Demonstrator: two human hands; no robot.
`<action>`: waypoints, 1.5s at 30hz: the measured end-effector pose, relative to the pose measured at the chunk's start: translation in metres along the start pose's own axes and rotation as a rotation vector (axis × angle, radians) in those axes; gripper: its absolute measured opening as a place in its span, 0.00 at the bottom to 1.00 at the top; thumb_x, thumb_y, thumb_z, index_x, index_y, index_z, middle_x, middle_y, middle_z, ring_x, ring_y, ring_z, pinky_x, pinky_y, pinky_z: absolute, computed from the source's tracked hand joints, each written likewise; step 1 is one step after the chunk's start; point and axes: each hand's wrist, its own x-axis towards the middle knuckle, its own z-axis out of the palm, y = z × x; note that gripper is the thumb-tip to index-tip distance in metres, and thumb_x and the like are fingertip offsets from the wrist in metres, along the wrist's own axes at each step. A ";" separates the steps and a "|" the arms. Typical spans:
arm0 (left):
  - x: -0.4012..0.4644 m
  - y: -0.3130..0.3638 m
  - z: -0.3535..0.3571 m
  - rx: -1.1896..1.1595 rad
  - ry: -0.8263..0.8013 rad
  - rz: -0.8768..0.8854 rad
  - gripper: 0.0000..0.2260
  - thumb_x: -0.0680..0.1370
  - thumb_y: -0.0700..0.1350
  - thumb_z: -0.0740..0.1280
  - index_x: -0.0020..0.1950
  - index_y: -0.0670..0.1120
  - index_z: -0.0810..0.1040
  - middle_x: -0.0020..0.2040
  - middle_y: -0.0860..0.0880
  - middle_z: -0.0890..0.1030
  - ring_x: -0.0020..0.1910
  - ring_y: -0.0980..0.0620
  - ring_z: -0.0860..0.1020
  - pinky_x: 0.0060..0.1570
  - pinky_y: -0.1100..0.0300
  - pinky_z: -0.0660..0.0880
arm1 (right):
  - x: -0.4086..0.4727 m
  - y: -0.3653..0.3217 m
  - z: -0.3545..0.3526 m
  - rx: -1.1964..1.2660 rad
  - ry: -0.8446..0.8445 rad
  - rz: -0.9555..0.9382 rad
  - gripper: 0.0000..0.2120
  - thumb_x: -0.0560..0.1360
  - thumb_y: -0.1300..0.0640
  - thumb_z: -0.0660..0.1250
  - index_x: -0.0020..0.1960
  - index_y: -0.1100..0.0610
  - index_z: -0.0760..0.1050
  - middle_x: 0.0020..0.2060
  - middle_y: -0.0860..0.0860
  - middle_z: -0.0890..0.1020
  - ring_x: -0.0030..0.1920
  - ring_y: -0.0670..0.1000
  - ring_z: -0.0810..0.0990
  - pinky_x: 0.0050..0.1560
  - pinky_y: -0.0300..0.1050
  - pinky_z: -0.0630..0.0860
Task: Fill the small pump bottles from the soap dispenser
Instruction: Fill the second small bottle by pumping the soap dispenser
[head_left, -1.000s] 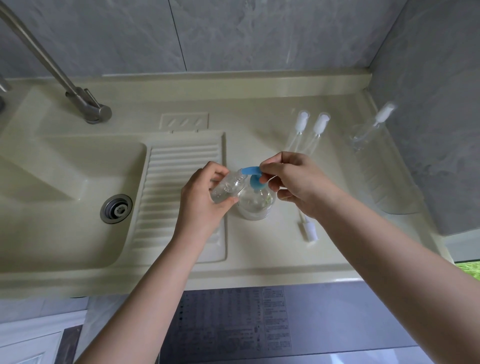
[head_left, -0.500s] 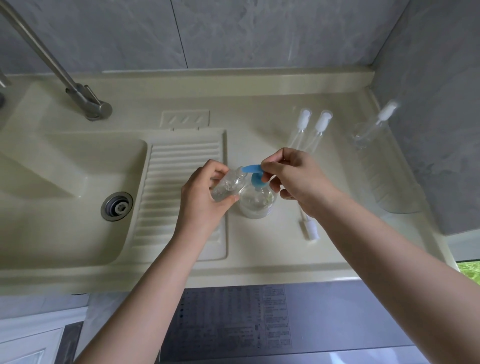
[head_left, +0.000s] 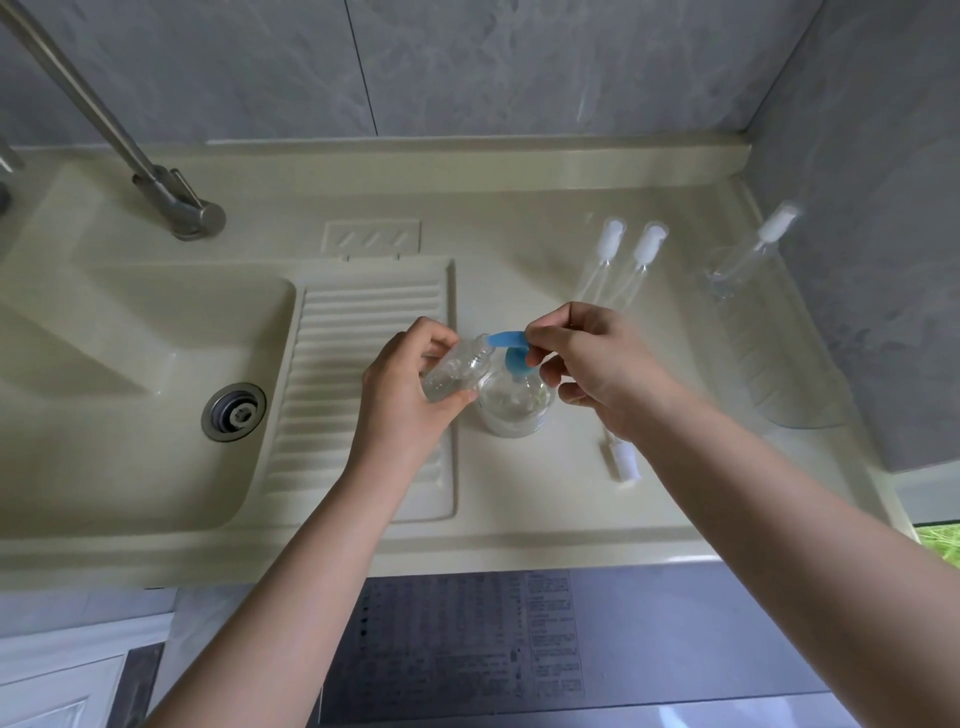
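At table centre, a small bottle (head_left: 457, 371) is gripped tilted by the left hand (head_left: 410, 400), its mouth under the blue spout of the soap dispenser (head_left: 514, 402). The pump head is pinched by the right hand (head_left: 592, 364). Filling is judged underway; a downward press is required next. Loose pump tops (head_left: 631, 254) lie at one o'clock.

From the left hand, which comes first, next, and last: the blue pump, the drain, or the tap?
1. Blue pump, just right of the left hand, by the fingertips.
2. Drain, left, down in the sink basin.
3. Tap, far back left.
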 end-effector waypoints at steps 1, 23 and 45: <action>0.000 0.000 0.000 0.001 -0.001 0.001 0.21 0.64 0.37 0.80 0.50 0.51 0.75 0.48 0.57 0.81 0.48 0.53 0.81 0.51 0.47 0.79 | 0.000 -0.001 0.000 0.003 0.001 0.002 0.02 0.78 0.64 0.65 0.47 0.59 0.76 0.30 0.50 0.82 0.27 0.47 0.71 0.27 0.38 0.63; -0.002 -0.001 0.003 -0.002 0.017 0.016 0.20 0.65 0.38 0.80 0.50 0.50 0.75 0.49 0.56 0.81 0.48 0.53 0.81 0.51 0.48 0.78 | -0.002 -0.008 -0.002 -0.017 -0.033 0.038 0.03 0.78 0.64 0.65 0.46 0.58 0.75 0.30 0.50 0.81 0.27 0.48 0.70 0.27 0.39 0.61; -0.002 0.001 -0.001 0.043 0.028 0.015 0.20 0.64 0.38 0.80 0.50 0.50 0.76 0.49 0.55 0.81 0.49 0.55 0.81 0.50 0.51 0.78 | -0.006 0.001 0.002 0.042 -0.003 0.031 0.03 0.79 0.63 0.64 0.46 0.58 0.75 0.31 0.50 0.81 0.28 0.48 0.71 0.28 0.40 0.63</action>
